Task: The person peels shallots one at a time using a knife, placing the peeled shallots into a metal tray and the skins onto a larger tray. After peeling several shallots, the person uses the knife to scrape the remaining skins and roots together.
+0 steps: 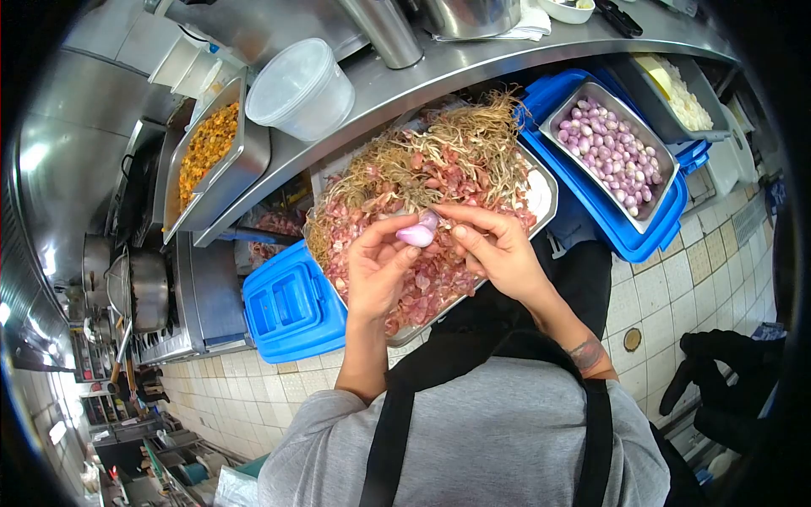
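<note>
A peeled purple shallot [415, 236] is held in front of my chest, between the thumb and fingers of my left hand [378, 264]. My right hand [498, 252] has its index finger and thumb curled in at the shallot's upper right end and grips it there. Under both hands is a large metal tray [553, 196] heaped with papery reddish shallot skins [431, 291]. Bunches of dry stalks and roots [460, 127] cover its far side. To the right, a steel pan [661, 203] of peeled shallots [610, 152] rests on a blue lid or tub [623, 245].
Along the steel counter [473, 52] stand a clear plastic tub [302, 89] and a deep pan [241, 169] of orange chopped food. Another blue lid [291, 304] is left of the tray. Pots [148, 291] are farther left. A person's dark-clad leg [718, 363] shows at right.
</note>
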A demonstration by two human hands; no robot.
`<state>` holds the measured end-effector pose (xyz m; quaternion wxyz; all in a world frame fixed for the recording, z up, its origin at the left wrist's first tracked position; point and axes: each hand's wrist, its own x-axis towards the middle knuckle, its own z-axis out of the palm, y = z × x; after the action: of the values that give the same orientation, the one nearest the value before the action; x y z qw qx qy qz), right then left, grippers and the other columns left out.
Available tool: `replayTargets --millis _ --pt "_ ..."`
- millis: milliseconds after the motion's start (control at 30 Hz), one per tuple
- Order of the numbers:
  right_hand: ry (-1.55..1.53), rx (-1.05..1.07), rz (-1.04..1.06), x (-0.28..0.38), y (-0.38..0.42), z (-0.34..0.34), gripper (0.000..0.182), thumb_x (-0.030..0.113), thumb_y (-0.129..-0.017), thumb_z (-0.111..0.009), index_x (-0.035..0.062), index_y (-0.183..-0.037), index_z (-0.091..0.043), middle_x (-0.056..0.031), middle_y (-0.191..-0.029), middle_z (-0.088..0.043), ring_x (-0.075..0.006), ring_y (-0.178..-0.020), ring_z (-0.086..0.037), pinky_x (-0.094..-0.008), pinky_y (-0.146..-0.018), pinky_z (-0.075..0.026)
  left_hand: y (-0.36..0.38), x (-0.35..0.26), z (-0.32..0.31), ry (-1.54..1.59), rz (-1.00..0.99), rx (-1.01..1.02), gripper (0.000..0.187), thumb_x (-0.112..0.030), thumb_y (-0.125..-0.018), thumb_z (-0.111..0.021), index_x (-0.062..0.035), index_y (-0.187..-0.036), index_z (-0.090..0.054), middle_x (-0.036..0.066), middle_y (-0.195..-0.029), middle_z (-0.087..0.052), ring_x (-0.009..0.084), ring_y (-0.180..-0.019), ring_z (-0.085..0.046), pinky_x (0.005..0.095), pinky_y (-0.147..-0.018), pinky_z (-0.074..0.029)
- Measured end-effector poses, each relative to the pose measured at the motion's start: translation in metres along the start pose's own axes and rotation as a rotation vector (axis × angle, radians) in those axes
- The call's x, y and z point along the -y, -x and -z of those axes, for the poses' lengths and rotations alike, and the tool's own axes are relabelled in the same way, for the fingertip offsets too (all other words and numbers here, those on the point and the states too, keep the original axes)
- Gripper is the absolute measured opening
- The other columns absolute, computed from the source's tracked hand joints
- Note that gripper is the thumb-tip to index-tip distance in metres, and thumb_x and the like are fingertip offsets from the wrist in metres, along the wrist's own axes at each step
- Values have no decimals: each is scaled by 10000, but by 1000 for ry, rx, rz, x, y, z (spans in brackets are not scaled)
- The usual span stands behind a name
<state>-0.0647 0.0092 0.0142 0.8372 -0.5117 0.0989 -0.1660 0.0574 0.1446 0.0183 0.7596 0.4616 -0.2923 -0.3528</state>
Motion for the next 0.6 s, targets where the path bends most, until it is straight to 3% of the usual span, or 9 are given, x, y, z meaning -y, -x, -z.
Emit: replayTargets --millis 233,433,600 --pt "-31 1 26 1 3 -1 312 108 -916 -487 33 -1217 -514 11 -693 -499 -10 -474 -360 -157 -414 -275 -5 13 -2 215 -31 -57 262 -5 -814 -607 -14 -1070 -555 103 -1066 -570 166 -835 -589 248 -663 -489" --pt "-28 -30 40 0 0 2 308 99 -912 -494 52 -1215 -525 20 -691 -501 -1 -484 -373 -151 -418 -284 -6 15 0 210 32 -53 276 -37 -815 -620 -20 -1078 -537 84 -1043 -576 175 -882 -596 275 -692 -512" --pt "0 -119 68 0 -2 2 309 94 -906 -499 65 -1212 -531 19 -692 -510 -2 -486 -379 -150 -425 -299 -6 9 -7 370 42 69 380 -40 -816 -611 -29 -1168 -466 114 -1102 -544 237 -927 -601 374 -770 -542"
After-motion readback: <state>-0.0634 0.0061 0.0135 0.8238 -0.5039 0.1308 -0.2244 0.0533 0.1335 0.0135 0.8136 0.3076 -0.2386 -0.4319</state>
